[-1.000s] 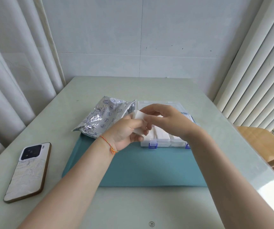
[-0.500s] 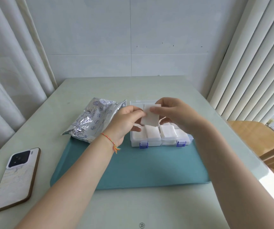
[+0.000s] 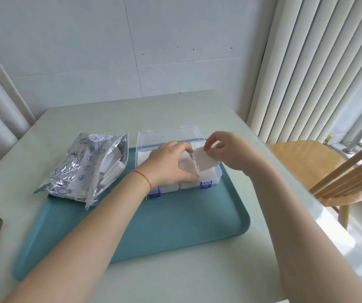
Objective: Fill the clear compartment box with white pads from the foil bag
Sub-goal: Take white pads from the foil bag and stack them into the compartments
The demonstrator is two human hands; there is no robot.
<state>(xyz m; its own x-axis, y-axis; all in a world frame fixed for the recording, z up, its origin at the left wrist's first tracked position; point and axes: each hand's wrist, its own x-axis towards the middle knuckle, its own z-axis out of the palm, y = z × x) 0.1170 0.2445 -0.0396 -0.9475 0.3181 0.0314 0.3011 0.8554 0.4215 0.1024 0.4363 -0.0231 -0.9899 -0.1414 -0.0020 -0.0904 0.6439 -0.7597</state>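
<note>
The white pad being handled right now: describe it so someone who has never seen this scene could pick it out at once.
Find the teal tray on the pale table, then the clear compartment box at its far edge, lid open. Above the box's right side, the right hand pinches one white pad. Unlike the pads lying flat in the compartments or showing in the foil bag, it is lifted and tilted.

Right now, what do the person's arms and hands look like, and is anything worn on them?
Both forearms are bare, with no sleeves in view. The left hand has a thin red-orange string bracelet around its wrist, with a short loose end hanging below. The right hand shows no bracelet, watch or glove. No rings can be made out on either hand.
</note>
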